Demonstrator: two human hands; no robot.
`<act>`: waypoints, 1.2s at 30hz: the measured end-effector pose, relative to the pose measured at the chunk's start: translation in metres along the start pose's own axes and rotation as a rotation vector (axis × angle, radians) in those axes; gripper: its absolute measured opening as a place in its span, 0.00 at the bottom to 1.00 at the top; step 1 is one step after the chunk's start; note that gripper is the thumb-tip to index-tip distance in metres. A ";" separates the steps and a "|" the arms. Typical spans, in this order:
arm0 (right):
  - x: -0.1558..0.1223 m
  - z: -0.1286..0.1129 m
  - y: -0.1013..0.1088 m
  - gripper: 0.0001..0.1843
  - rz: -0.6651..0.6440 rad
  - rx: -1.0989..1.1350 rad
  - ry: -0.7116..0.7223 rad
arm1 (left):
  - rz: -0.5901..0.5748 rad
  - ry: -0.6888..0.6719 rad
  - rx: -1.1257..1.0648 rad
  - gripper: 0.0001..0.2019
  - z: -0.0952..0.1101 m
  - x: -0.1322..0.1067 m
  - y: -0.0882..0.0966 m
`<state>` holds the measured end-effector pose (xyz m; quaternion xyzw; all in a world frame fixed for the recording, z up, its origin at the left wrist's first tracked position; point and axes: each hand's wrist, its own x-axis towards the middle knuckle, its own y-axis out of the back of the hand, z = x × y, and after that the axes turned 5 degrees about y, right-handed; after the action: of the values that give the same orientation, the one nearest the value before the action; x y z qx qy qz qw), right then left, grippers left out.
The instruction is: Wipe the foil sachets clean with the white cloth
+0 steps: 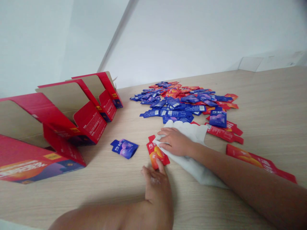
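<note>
Right hand [176, 142] pressing a white cloth [201, 172] onto a red foil sachet [154, 155] on the counter [271, 102]

The sachet looks light, thin and slippery, best taken by its narrow spout or flat edge. The right hand lies spread open, gripping nothing; the left hand [155, 188], slightly open, touches the sachet's lower edge without holding it. A heap of blue and red sachets [182, 102] lies beyond.

Bright, even light, with soft shadows and warped edges.
</note>
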<state>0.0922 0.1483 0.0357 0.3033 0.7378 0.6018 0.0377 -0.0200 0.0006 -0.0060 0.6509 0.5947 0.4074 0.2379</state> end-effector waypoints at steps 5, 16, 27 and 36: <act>-0.001 -0.002 0.000 0.14 -0.001 0.026 0.074 | 0.014 0.007 -0.050 0.25 -0.002 0.001 0.001; 0.000 -0.018 -0.003 0.13 -0.025 0.069 0.211 | -0.007 -0.002 0.107 0.24 0.002 0.000 0.004; 0.000 -0.004 -0.001 0.14 -0.001 0.033 0.082 | 0.003 -0.047 0.070 0.24 -0.003 0.001 0.004; 0.000 -0.018 -0.005 0.13 -0.022 0.107 0.224 | -0.027 -0.014 0.103 0.24 0.000 0.001 0.004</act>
<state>0.0825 0.1319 0.0359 0.2277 0.7717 0.5913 -0.0547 -0.0176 0.0008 -0.0033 0.6569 0.6221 0.3684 0.2138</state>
